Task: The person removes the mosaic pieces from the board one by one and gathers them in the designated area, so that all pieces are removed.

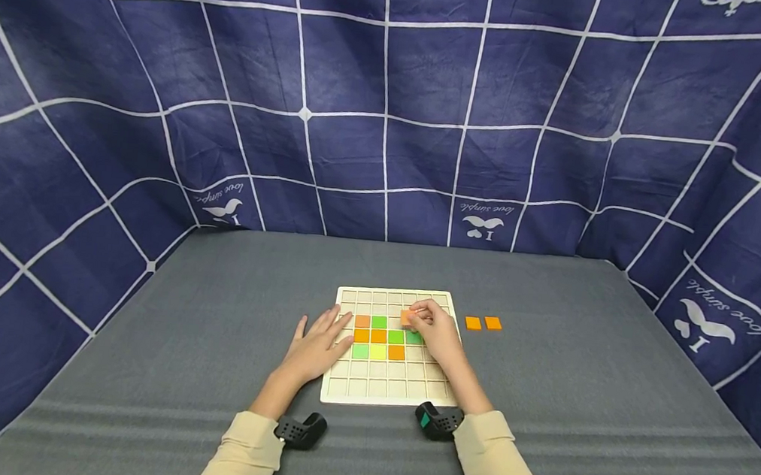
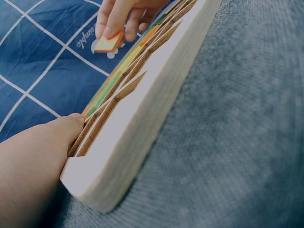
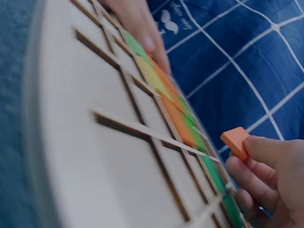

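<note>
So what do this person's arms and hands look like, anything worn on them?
The left hand and right hand are bare, without gloves. The left sleeve and right sleeve are pale beige. A black, curved left device and right device sit at the wrists; the right one shows a green patch.

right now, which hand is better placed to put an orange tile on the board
Probably the right hand: it pinches an orange tile over the board; the left hand rests at its edge.

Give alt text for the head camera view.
A person's right hand pinches an orange tile over a pale grid board partly filled with colored tiles; the left hand rests on the board's left edge. Two loose orange tiles lie to the right on a gray surface.
</note>
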A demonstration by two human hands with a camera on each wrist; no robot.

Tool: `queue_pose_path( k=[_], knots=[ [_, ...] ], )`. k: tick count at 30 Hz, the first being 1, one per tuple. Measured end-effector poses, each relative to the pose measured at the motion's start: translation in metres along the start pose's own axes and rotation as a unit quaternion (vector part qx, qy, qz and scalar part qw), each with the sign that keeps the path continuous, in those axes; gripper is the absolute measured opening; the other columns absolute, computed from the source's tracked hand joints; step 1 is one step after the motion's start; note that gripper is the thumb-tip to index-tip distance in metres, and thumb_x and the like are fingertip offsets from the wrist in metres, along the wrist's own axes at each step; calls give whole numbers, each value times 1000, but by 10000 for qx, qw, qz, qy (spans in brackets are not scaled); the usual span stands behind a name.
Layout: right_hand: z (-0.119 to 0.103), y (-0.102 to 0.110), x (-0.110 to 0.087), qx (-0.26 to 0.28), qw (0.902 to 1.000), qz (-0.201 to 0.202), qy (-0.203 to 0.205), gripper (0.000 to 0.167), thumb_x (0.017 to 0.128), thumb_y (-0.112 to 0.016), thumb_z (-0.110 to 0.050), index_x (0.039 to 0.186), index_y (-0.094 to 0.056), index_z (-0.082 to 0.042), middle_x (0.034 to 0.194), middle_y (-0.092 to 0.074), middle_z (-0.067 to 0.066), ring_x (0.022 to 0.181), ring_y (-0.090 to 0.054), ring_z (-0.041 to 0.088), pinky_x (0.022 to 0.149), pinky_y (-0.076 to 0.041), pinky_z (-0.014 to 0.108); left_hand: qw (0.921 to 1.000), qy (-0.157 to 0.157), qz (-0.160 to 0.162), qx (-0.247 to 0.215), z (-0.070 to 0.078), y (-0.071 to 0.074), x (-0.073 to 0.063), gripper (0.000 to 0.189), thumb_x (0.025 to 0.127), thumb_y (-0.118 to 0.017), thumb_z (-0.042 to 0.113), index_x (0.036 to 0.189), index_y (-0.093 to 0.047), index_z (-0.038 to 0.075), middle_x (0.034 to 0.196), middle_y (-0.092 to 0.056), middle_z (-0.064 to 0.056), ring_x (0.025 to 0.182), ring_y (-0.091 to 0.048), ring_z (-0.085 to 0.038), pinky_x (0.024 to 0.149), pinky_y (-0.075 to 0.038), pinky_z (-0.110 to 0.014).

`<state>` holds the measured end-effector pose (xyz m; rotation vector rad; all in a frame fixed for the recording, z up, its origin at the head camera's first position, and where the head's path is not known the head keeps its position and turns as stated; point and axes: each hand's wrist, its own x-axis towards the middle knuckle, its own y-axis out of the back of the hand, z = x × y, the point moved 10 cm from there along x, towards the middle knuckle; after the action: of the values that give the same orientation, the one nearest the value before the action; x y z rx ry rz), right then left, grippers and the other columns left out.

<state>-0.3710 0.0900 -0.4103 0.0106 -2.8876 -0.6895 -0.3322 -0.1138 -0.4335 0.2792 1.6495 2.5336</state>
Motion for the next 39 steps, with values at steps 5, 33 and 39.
queue_pose_path(
  k=[5, 33, 39],
  knots=[
    [4, 13, 4, 409, 9990, -184, -49, 20, 90, -56, -13, 107, -59, -4, 86, -62, 13, 69, -65, 15, 64, -52, 23, 10000, 28, 1, -2, -1, 0, 0, 56, 93, -38, 48, 142, -33, 21, 152, -21, -4, 140, -22, -24, 111, -2, -55],
    [82, 163, -17, -933, 9680, 1890, -1364, 32, 93, -51, -24, 120, -57, -8, 102, -63, 17, 73, -55, 13, 52, -37, 13, 10000, 25, -21, 21, -4, -2, 1, 56, 93, -37, 48, 142, -32, 22, 152, -20, -3, 140, -21, -23, 112, -1, -54],
    [95, 166, -19, -1120, 9610, 1975, -1576, 34, 94, -48, -25, 122, -56, -8, 107, -62, 18, 82, -55, 23, 59, -38, 20, 10000, 59, -57, 10, -3, -2, 1, 57, 93, -37, 50, 143, -32, 23, 152, -20, -3, 140, -20, -23, 112, -1, -53]
  ],
)
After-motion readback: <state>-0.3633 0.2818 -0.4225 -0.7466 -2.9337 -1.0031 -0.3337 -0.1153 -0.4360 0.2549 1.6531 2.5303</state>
